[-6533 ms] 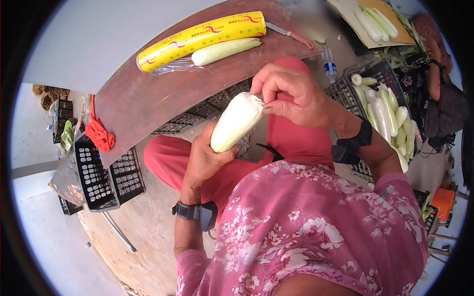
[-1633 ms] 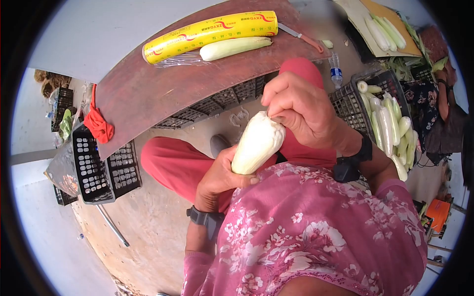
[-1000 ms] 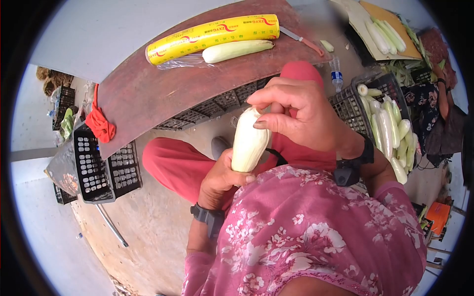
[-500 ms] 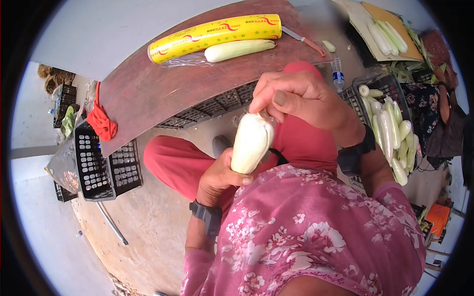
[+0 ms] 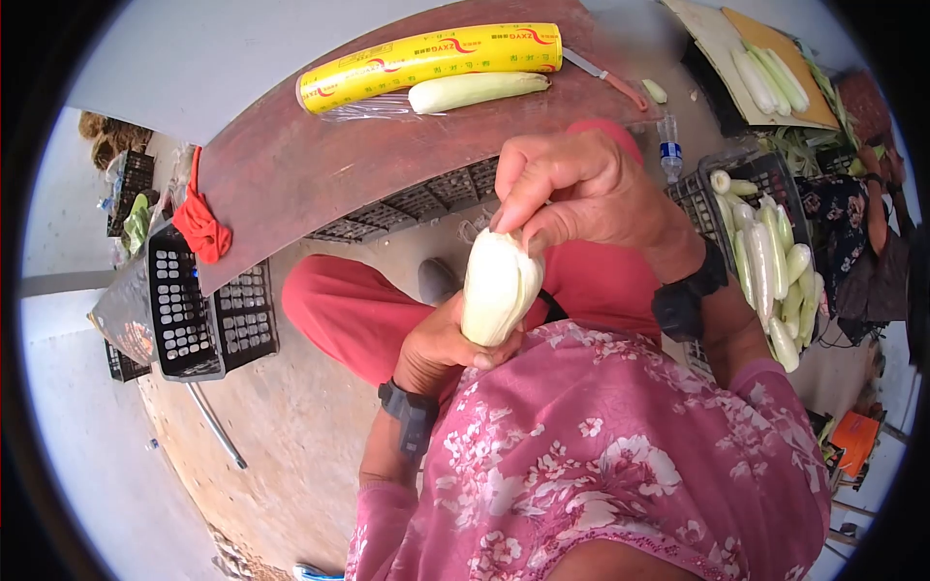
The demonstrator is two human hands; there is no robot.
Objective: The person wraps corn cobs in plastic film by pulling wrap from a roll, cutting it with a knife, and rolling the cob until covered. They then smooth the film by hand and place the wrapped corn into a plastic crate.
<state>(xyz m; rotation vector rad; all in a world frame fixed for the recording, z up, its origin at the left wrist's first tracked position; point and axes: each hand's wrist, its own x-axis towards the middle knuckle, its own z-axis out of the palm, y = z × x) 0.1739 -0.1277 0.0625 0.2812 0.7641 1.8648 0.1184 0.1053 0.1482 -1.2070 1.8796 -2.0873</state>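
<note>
My left hand (image 5: 448, 337) is wrapped round the lower part of an ear of corn (image 5: 496, 295) in its pale husk, held tilted upright over my lap. Above it, the fingers of my right hand (image 5: 581, 194) pinch at the top end of the ear, where the husk leaves come together. Whether they hold husk or silk is too small to tell. On the reddish table (image 5: 281, 194) ahead lies a second husked ear (image 5: 475, 92), beside a long yellow roll box of cling film (image 5: 426, 66). Some clear film shows under that ear.
A knife (image 5: 605, 79) with a reddish handle lies at the table's right edge. A black crate (image 5: 697, 198) at right holds several husked ears (image 5: 765, 252). A water bottle (image 5: 669, 150) stands nearby. Black crates (image 5: 184, 320) and a red cloth (image 5: 201, 228) are at left. Another person's arm (image 5: 875, 208) shows far right.
My right fingers have come in closer around the top of the ear, the thumb now lower beside the tip. My left hand keeps its hold. The whole view has shifted slightly.
</note>
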